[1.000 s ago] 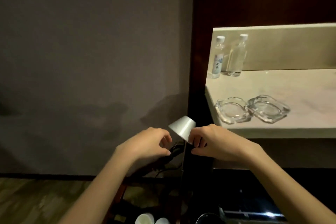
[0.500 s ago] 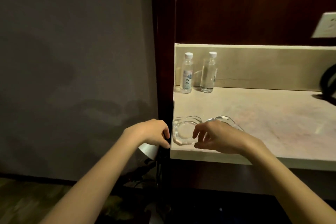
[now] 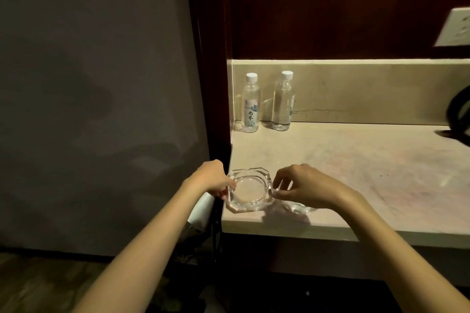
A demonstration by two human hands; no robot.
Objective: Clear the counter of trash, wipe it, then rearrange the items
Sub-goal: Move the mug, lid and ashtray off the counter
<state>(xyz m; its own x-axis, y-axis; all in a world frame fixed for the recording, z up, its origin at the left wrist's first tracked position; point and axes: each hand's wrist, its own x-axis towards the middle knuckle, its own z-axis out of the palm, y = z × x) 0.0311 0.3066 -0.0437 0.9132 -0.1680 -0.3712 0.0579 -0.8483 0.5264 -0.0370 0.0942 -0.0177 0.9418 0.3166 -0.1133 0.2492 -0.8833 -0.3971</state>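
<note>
left hand (image 3: 212, 180): fingers curl on the near-left ashtray's (image 3: 249, 189) left rim
right hand (image 3: 304, 187): pinches its right rim, hiding the second ashtray (image 3: 300, 208)
counter (image 3: 356, 173): two ashtrays near, two bottles (image 3: 250, 104) far-left
below left: white cone (image 3: 201, 213)

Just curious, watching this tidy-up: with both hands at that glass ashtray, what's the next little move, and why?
Probably lift the left ashtray off the counter: the left hand and right hand already pinch its opposite edges, and it sits near the front edge.

Second ashtray (image 3: 300, 207) mostly hidden under right hand (image 3: 305, 187).
</note>
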